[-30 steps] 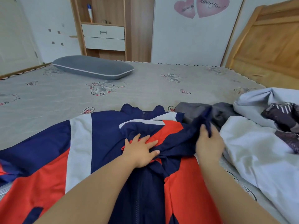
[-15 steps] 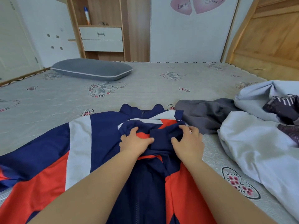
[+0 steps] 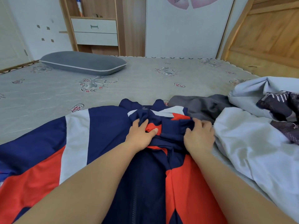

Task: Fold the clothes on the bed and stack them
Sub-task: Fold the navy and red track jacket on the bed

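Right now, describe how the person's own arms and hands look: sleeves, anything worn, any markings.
Both forearms are bare from the bottom edge of the picture up to the wrists, with no sleeve in view. The left hand and the right hand wear no gloves. No watch, bracelet or ring shows on either, and no markings are visible. The nails look short and unpainted.

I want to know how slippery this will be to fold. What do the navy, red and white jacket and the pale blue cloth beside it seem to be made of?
Navy, red and white jacket: seemingly smooth synthetic sportswear; a fine mesh lining shows at the open front. Pale blue cloth: soft matte woven fabric, perhaps cotton, creasing in rounded folds.
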